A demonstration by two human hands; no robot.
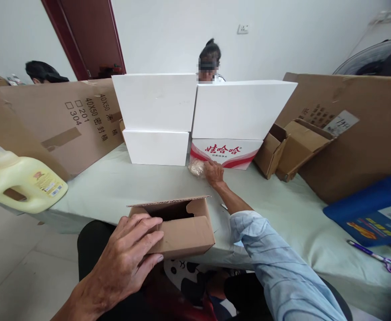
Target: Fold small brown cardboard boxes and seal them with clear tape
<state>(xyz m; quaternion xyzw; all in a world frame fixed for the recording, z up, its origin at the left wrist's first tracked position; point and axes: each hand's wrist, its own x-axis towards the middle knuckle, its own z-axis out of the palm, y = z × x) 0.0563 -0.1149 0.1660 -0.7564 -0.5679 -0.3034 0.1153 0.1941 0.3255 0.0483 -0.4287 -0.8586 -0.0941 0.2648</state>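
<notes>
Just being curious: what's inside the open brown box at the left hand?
Shadowed inner walls show in the brown box; its front hides the bottom and the left hand covers part, so any contents can't be seen.

Close head-worn view, forward and down over both hands (128,247)

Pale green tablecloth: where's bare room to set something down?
The pale green tablecloth is bare between the pale yellow plastic jug and white cardboard boxes, and between the light blue striped sleeve and blue plastic jug. Crowded: the back, and around the brown cardboard box in the left hand.
</notes>
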